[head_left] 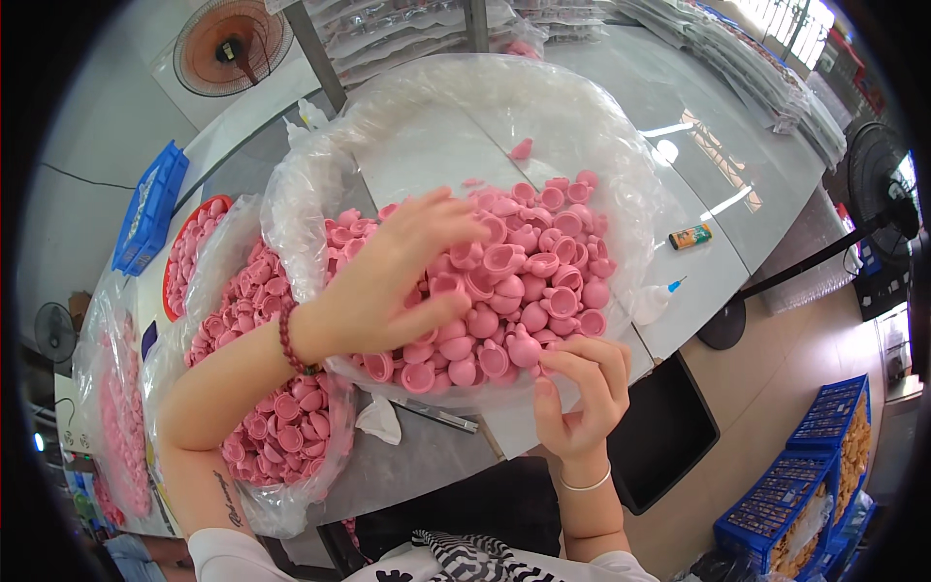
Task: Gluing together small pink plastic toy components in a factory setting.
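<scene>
A heap of small pink hollow cup-shaped pieces (504, 260) lies in front of me, ringed by a clear plastic bag (296, 209) with its edge rolled down. Over the left side of the heap reaches my left hand (412, 262), fingers apart and slightly blurred, holding nothing I can see. At the heap's near right edge my right hand (590, 393) pinches a round pink piece (524, 347) between thumb and index finger. That piece has a small knob and seems whole and rounded, unlike the many open cups around it. A lone pink piece (522, 148) sits farther back on the tabletop.
Another open bag of pink pieces (281, 436) stands at my left, near a red basin (175, 281) and blue crate (150, 209). On the right are a needle-tipped bottle (658, 301), a lighter-sized green item (690, 237), a black bin (669, 432) and a fan (878, 189).
</scene>
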A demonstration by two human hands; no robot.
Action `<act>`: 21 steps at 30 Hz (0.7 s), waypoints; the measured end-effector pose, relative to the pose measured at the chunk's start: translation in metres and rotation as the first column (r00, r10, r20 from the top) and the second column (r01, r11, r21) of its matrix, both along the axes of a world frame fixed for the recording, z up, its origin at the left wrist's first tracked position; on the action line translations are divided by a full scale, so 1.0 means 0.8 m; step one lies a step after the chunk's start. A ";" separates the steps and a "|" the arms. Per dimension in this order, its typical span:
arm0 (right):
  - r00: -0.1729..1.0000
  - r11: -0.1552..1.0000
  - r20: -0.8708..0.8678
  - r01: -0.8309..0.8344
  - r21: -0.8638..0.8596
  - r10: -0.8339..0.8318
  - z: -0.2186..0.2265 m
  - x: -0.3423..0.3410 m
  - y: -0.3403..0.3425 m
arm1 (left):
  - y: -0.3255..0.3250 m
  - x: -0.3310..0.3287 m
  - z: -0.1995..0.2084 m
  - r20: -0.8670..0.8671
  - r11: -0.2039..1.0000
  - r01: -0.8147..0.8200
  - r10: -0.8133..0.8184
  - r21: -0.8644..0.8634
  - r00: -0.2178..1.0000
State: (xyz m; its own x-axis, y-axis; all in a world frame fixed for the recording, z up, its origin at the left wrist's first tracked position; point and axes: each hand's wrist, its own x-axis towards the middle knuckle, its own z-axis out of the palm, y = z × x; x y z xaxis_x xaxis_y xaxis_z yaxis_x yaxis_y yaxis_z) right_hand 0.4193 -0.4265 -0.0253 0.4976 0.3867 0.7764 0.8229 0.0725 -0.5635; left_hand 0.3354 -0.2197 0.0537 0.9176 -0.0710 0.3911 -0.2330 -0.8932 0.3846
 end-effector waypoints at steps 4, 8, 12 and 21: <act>0.999 0.998 -0.053 0.007 0.057 -0.004 0.002 0.003 -0.003 | 0.028 0.054 0.013 -0.011 0.968 -0.121 0.121 -0.222 0.993; 0.991 0.997 -0.127 -0.019 0.070 0.028 -0.002 0.009 -0.002 | 0.083 0.168 -0.028 -0.181 0.947 -0.223 0.184 -0.232 0.966; 0.991 0.996 -0.121 -0.049 0.080 0.059 -0.003 0.006 -0.001 | 0.084 0.238 -0.062 -0.356 0.961 -0.251 0.197 -0.113 0.914; 0.989 0.995 -0.112 -0.087 0.058 0.093 -0.004 0.013 -0.006 | -0.004 0.263 -0.061 -0.457 0.993 -0.034 -0.023 -0.116 0.889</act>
State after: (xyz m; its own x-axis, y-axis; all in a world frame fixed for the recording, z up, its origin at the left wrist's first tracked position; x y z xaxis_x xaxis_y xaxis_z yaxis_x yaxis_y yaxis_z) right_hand 0.4301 -0.4312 -0.0283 0.5492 0.3941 0.7370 0.7423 0.1752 -0.6468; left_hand 0.5459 -0.2227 0.0052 0.9968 -0.0449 -0.0660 -0.0012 -0.8354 0.5496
